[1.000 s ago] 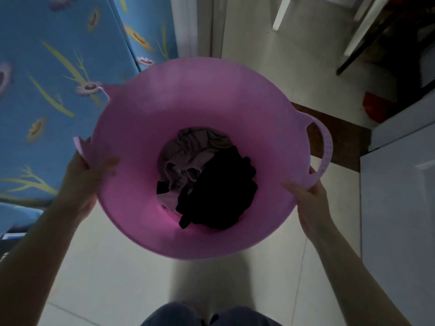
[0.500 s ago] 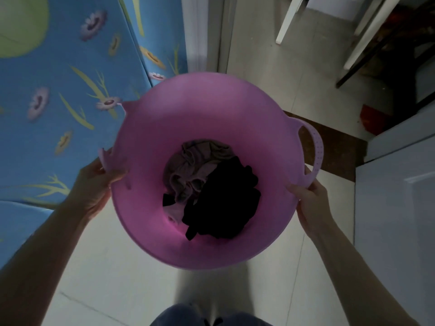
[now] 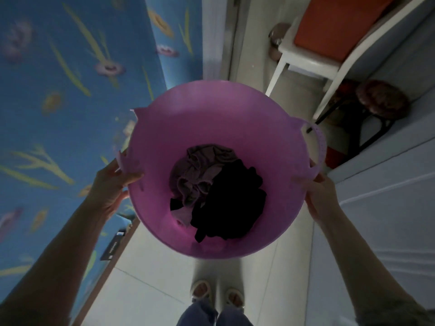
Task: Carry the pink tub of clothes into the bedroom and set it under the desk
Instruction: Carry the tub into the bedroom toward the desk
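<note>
Room: dim; narrow strip of pale tiled floor point(image 3: 150, 288) btwn bed & white panels.
Bed point(image 3: 58, 114): fills left side; blue cover w/ yellow stems & purple/orange flowers; edge runs diag. toward lower left.
White panels point(image 3: 381, 227): right side, grooved; door or cupboard front, can't tell which.
Door frame point(image 3: 219, 36): white, top centre, floor runs on past it.
White chair point(image 3: 313, 60): upper right, orange seat pad; only part of frame & 2 legs in shot.
Stool point(image 3: 381, 102): dark round seat, black legs, just right of chair legs, partly behind white panel edge.
Pink tub point(image 3: 211, 118): centre frame, held up in the air above floor, in front of person; round, smooth wall, loop handle at each side.
Clothes point(image 3: 219, 189): in tub bottom; mauve-grey crumpled piece at left/back, black piece at right/front, touching, overlapping.
Left hand point(image 3: 110, 187): clasped on tub rim by left handle, thumb over the lip inside.
Right hand point(image 3: 320, 194): gripping rim just below right loop handle, fingers under & out of sight.
Feet point(image 3: 216, 295): pale slippers, blue trousers, directly below tub.
Hard to make out: small dark flat item point(image 3: 113, 248) at bed edge, can't ID; red thing under stool, blurred; left handle mostly behind hand.
</note>
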